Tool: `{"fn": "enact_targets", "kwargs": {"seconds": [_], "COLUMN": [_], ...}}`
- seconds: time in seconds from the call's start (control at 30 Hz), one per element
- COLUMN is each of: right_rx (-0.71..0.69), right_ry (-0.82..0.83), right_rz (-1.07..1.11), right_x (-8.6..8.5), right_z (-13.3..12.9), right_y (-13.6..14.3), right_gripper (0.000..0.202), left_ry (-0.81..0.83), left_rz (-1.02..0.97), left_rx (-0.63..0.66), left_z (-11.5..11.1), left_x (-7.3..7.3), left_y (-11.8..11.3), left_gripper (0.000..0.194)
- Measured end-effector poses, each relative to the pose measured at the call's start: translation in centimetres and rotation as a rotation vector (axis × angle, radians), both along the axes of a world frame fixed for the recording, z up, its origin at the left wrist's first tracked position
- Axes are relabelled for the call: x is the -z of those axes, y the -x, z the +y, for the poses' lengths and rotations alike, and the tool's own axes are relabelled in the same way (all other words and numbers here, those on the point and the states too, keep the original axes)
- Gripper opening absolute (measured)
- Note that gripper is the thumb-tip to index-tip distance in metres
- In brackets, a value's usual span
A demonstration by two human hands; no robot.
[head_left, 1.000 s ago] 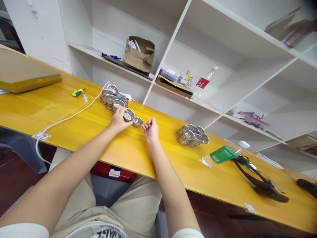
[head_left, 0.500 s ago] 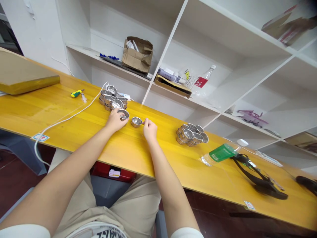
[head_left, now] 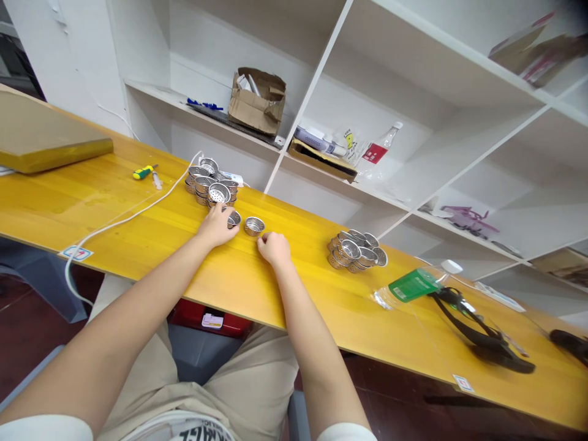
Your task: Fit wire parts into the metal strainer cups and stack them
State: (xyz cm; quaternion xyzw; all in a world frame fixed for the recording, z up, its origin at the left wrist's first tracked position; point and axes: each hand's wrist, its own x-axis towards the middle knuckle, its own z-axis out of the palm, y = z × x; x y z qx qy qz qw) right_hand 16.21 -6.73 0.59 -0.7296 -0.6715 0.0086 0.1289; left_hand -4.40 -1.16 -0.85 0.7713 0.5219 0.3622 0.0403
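My left hand (head_left: 218, 226) is closed around the rim of a small perforated metal cup (head_left: 234, 219), which sits low over the yellow table; the fingers hide part of it. Just right of it, a second perforated metal cup (head_left: 254, 226) stands upright on the table, mouth up. My right hand (head_left: 274, 247) rests beside that cup, with fingers curled and thumb pressed in; whatever it may hold is hidden. Behind my left hand a cluster of stacked metal cups (head_left: 219, 193) stands on the table. Another stacked cluster (head_left: 351, 248) is off to the right.
A white cable (head_left: 138, 212) crosses the table at left, near a green-yellow screwdriver (head_left: 143, 173). A bottle with a green label (head_left: 413, 284) lies right of the cups, beside a black headset strap (head_left: 473, 327). White shelves (head_left: 390, 190) rise behind the table.
My right hand has come down and toward me, its fingers curling in more. My left hand and its cup have shifted slightly, with the cup lower. The standing cup stays put.
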Motion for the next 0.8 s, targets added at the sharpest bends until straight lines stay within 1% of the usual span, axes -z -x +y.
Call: {"fn": "enact_targets", "kwargs": {"seconds": [0.1,0.17,0.27,0.33,0.37,0.43,0.5,0.7,0.8], "right_rx": [-0.005,-0.004,-0.010,-0.056,-0.086,-0.133,-0.147,-0.164,-0.183], "right_ry": [0.033,0.022,-0.099,-0.147,-0.139,-0.096,-0.082,-0.221,-0.253], "right_rz": [-0.024,-0.015,0.033,0.050,0.049,0.040,0.042,0.110,0.148], "right_x": [-0.2,-0.1,0.2,0.5,0.6,0.9,1.1,1.5,1.6], "right_z": [-0.2,-0.2,0.0,0.1,0.3,0.5,0.7,0.9,0.9], "right_y": [0.1,0.2,0.3,0.4,0.3,0.3,0.2,0.1,0.3], "right_gripper": [0.031,0.030,0.033,0.039,0.039,0.031,0.028,0.027,0.025], "left_ry": [0.025,0.031,0.024,0.019,0.018,0.016,0.017,0.043,0.048], "left_rz": [0.039,0.043,0.036,0.028,0.025,0.024,0.022,0.016,0.004], "left_rx": [-0.015,-0.018,-0.006,0.001,0.002,0.000,0.000,-0.006,0.003], "left_z": [-0.3,-0.3,-0.2,-0.1,0.0,0.1,0.2,0.5,0.7], "left_x": [-0.2,-0.2,-0.1,0.0,0.1,0.2,0.3,0.5,0.6], "left_y": [-0.1,-0.1,-0.1,-0.1,0.0,-0.1,-0.1,-0.2,-0.2], "left_gripper": [0.042,0.042,0.040,0.040,0.041,0.040,0.039,0.037,0.038]}}
